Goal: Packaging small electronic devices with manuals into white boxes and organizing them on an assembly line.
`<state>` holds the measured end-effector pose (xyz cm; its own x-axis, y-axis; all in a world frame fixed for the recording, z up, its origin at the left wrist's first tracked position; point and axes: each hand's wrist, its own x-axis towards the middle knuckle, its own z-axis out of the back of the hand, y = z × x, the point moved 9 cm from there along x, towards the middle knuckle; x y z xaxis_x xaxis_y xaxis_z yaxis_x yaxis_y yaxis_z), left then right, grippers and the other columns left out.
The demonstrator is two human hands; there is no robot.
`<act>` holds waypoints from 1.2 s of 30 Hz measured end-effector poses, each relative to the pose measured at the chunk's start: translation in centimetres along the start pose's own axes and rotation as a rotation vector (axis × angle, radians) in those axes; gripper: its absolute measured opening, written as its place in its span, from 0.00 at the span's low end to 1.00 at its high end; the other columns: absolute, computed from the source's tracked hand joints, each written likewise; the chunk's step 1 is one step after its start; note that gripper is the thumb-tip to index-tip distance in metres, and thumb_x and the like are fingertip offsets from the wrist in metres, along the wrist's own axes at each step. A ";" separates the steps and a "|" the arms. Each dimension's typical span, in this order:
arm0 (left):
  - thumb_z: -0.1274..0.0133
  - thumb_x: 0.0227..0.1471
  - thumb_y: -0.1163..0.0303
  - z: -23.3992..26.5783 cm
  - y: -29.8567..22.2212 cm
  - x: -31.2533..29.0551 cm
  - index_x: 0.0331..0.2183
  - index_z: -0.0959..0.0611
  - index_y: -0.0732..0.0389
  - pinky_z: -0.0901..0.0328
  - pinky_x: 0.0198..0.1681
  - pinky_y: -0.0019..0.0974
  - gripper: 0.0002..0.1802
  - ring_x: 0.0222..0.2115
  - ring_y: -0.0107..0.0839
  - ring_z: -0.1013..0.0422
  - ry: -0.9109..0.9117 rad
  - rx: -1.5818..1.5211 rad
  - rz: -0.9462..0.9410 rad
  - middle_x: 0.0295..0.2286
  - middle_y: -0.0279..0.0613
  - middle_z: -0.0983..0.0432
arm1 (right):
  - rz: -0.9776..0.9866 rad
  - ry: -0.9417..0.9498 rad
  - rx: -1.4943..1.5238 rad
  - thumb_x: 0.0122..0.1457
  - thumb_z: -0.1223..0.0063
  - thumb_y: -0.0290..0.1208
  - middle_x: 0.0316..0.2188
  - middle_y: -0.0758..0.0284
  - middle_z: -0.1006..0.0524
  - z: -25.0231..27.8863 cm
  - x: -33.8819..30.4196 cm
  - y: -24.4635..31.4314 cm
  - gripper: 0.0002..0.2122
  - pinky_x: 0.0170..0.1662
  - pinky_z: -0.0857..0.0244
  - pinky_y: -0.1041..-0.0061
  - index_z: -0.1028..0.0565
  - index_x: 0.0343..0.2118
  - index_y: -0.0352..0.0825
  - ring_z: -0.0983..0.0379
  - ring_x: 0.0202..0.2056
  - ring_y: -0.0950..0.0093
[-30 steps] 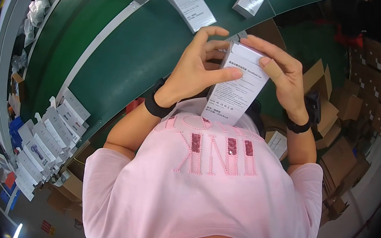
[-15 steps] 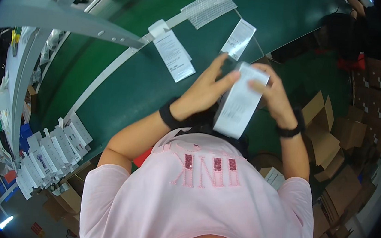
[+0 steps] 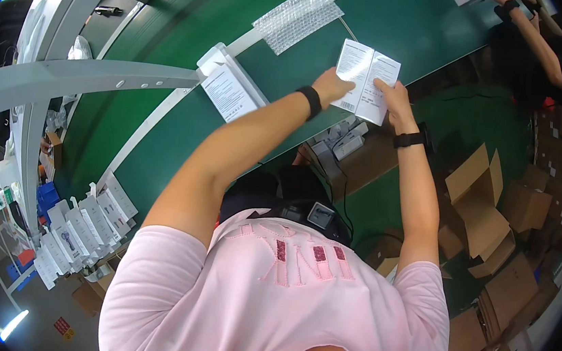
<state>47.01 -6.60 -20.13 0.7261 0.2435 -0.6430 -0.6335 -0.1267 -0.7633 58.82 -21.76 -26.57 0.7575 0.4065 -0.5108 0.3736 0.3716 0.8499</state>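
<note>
far left, a row of white cartons (image 3: 91,221), contents hidden; on the green surface (image 3: 285,73), a flapped carton (image 3: 229,95), apparently left unclosed; the left hand (image 3: 332,88), gripping the first white box (image 3: 355,63), seemingly closed, at the surface's edge; touching it, the second white box (image 3: 382,73), likewise, gripped by the right hand (image 3: 396,100); an open brown box (image 3: 479,213), contents indistinct.
</note>
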 end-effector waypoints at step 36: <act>0.45 0.51 0.50 10.0 13.4 -32.4 0.63 0.46 0.61 0.48 0.61 0.48 0.47 0.59 0.49 0.44 -0.108 -0.997 0.034 0.58 0.57 0.44 | 0.405 -0.307 -1.148 0.39 0.32 0.43 0.58 0.35 0.48 -18.4 30.4 24.7 0.46 0.58 0.46 0.49 0.45 0.62 0.45 0.46 0.58 0.39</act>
<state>12.32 -6.61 -8.89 0.6523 0.3042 -0.6942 -0.1041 -0.8713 -0.4796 81.22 15.12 -23.45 0.8596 0.5076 -0.0579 -0.4786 0.8397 0.2567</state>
